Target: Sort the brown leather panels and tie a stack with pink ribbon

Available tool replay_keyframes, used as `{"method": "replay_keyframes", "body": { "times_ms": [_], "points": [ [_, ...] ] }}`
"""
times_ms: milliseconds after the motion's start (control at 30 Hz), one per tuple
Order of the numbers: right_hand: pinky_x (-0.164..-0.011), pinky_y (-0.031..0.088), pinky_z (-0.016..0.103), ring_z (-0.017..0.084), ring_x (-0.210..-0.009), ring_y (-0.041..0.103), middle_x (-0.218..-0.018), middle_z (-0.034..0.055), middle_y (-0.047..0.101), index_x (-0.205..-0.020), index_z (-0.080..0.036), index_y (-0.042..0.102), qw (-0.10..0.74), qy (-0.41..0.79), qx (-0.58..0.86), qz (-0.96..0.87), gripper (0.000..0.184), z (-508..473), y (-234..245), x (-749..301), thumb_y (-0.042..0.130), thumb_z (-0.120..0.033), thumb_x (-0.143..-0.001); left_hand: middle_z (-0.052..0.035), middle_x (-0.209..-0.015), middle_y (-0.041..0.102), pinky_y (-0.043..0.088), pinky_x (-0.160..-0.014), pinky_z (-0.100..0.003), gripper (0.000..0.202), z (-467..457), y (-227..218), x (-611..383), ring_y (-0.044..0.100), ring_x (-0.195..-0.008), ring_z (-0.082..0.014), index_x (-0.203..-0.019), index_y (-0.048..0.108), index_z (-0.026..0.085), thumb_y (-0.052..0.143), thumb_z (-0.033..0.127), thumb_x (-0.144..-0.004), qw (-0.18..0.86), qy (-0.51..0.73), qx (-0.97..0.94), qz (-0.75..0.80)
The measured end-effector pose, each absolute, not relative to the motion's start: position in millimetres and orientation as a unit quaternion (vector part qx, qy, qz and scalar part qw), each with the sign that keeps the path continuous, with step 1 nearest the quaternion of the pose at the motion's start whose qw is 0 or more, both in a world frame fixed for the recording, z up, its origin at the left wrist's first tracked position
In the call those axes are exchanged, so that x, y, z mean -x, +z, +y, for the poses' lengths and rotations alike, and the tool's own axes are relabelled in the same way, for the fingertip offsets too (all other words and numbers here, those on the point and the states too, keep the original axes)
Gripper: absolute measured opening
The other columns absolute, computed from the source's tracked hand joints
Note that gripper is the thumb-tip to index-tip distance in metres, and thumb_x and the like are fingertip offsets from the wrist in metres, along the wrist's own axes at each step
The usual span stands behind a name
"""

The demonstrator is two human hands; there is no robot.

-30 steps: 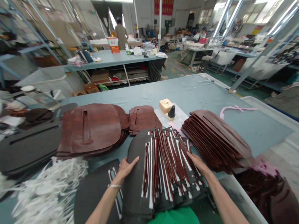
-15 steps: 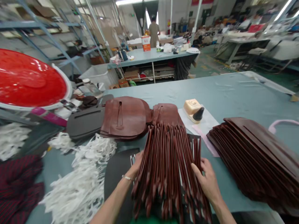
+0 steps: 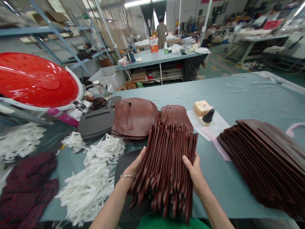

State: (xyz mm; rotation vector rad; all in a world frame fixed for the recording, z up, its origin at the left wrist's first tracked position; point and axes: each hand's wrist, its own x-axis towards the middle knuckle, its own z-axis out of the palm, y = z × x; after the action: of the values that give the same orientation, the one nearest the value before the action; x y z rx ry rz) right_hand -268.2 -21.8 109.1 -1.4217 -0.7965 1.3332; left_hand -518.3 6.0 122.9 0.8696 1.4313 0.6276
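Hands: your left hand (image 3: 133, 168) and right hand (image 3: 194, 173) both grasp the brown leather stack (image 3: 164, 168), clasping its sides | Beyond your fingertips: flat leather panels (image 3: 134, 119) | Right of your right fingers: leather pile (image 3: 262, 162) | Left of your left fingers: white strips (image 3: 95, 178)

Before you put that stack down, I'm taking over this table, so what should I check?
1. Left hand and right hand both on the brown panel stack: ok.
2. Panels squared up: not ok, they are fanned, with uneven lower ends.
3. Stack apart from the white strips: ok.
4. Stack apart from the brown pile on the right: ok.
5. Number of panels in the stack: cannot tell.
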Motion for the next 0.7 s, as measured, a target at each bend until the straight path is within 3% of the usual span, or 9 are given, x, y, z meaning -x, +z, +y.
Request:
{"method": "replay_keyframes", "body": {
  "times_ms": [100, 167, 300, 467, 700],
  "points": [
    [-0.106, 0.039, 0.042, 0.025, -0.121, 0.051, -0.132, 0.0061, 0.054, -0.13, -0.024, 0.041, 0.484, 0.622, 0.535, -0.303, 0.062, -16, 108, 276, 0.061, -0.054, -0.08, -0.0129, -0.116, 0.066, 0.035, -0.11, -0.041, 0.08, 3, 132, 521, 0.053, -0.121, -0.029, -0.127, 0.055, 0.007, 0.033, 0.071, -0.084, 0.767, 0.296, -0.277, 0.497],
    [-0.102, 0.044, 0.041, 0.025, -0.117, 0.055, -0.127, 0.0042, 0.058, -0.126, -0.025, 0.046, 0.497, 0.666, 0.49, -0.262, 0.055, -10, 109, 280, 0.06, -0.052, -0.081, -0.0135, -0.118, 0.065, 0.028, -0.114, -0.039, 0.077, 3, 132, 519, 0.051, -0.123, -0.0276, -0.13, 0.052, 0.006, 0.039, 0.068, -0.085, 0.815, 0.324, -0.212, 0.432],
    [-0.093, 0.051, 0.041, 0.025, -0.106, 0.061, -0.117, 0.0027, 0.065, -0.127, -0.027, 0.048, 0.503, 0.717, 0.446, -0.184, 0.055, -5, 122, 287, 0.065, -0.047, -0.078, -0.007, -0.12, 0.065, 0.02, -0.117, -0.032, 0.061, 5, 123, 510, 0.046, -0.129, -0.0221, -0.126, 0.057, 0.012, 0.045, 0.058, -0.088, 0.782, 0.419, -0.18, 0.425],
    [-0.086, 0.055, 0.04, 0.024, -0.1, 0.064, -0.115, 0.0025, 0.066, -0.128, -0.027, 0.047, 0.517, 0.69, 0.474, -0.178, 0.058, -16, 141, 280, 0.066, -0.045, -0.077, -0.0041, -0.118, 0.067, 0.018, -0.118, -0.032, 0.049, -4, 109, 498, 0.048, -0.127, -0.022, -0.114, 0.066, 0.014, 0.051, 0.052, -0.088, 0.76, 0.479, -0.16, 0.408],
    [-0.094, 0.051, 0.039, 0.025, -0.109, 0.06, -0.118, 0.0018, 0.064, -0.127, -0.025, 0.049, 0.506, 0.564, 0.617, -0.21, 0.061, -27, 108, 266, 0.065, -0.052, -0.074, -0.0045, -0.126, 0.062, 0.017, -0.118, -0.031, 0.049, -1, 106, 495, 0.044, -0.13, -0.0213, -0.115, 0.065, 0.015, 0.047, 0.053, -0.089, 0.77, 0.428, -0.208, 0.425]
  ]
}}
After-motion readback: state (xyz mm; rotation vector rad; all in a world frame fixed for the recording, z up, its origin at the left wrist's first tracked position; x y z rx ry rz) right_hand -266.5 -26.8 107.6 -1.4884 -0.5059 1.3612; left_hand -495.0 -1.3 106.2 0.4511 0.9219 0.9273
